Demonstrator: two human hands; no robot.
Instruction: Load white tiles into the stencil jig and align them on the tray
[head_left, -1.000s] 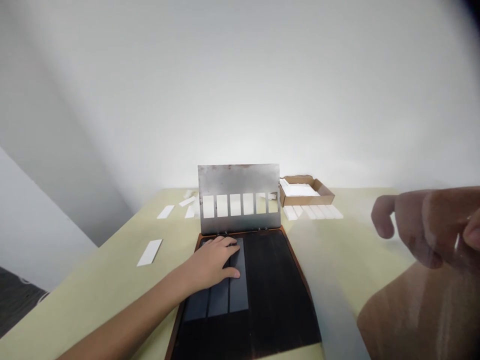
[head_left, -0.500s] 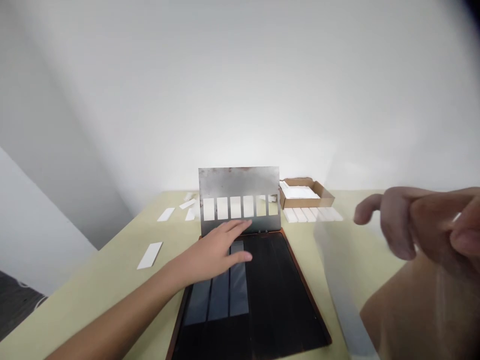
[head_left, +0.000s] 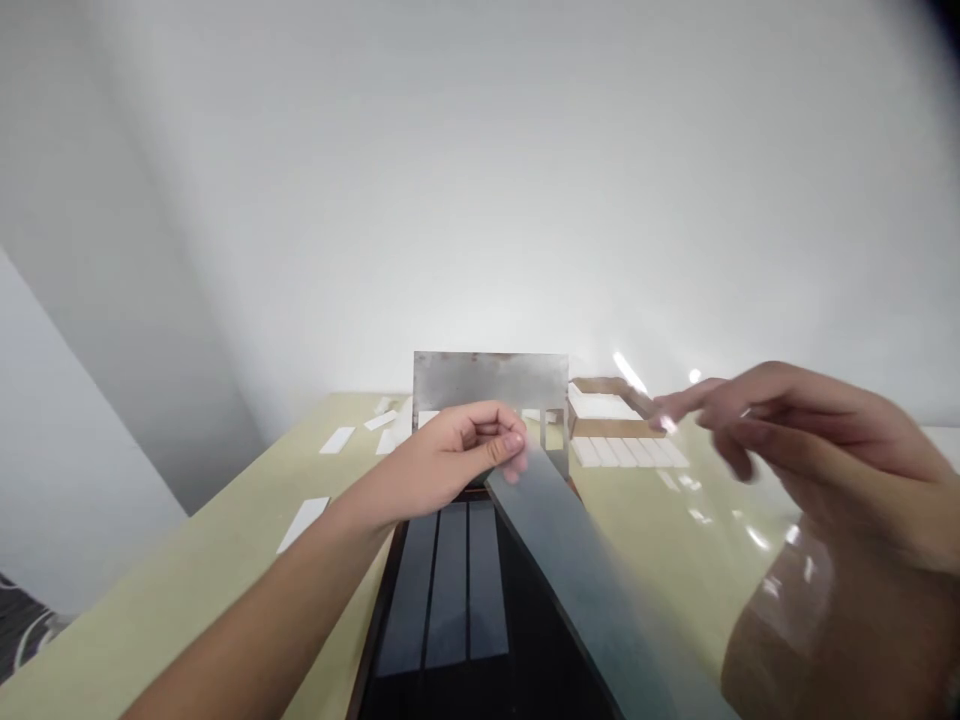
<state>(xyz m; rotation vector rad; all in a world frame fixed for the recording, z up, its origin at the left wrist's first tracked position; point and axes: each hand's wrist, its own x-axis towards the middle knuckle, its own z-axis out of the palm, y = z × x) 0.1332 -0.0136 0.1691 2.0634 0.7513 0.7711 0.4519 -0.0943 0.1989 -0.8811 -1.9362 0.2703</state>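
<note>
My left hand (head_left: 469,450) pinches the far end of a translucent grey-blue strip (head_left: 592,590), which slants toward the lower right above a black tray (head_left: 540,650). In the left part of the tray lie three bluish strips (head_left: 448,600) side by side. A metal plate (head_left: 491,378) with rectangular openings stands upright at the tray's far edge, partly hidden by my left hand. On the right, my right hand (head_left: 810,440) has its fingers curled at a shiny clear film (head_left: 757,560). Part of the film blurs into the background.
A cardboard box (head_left: 615,427) of white pieces stands at the back right, with a row of white strips (head_left: 626,453) before it. Loose white pieces (head_left: 337,440) and a nearer white piece (head_left: 304,522) lie on the yellow-green table (head_left: 202,600) at left.
My left hand has closed from spread fingers onto the strip's end. The strip has swung from the right to over the tray. My right hand has moved left, and glare now shows on the clear film.
</note>
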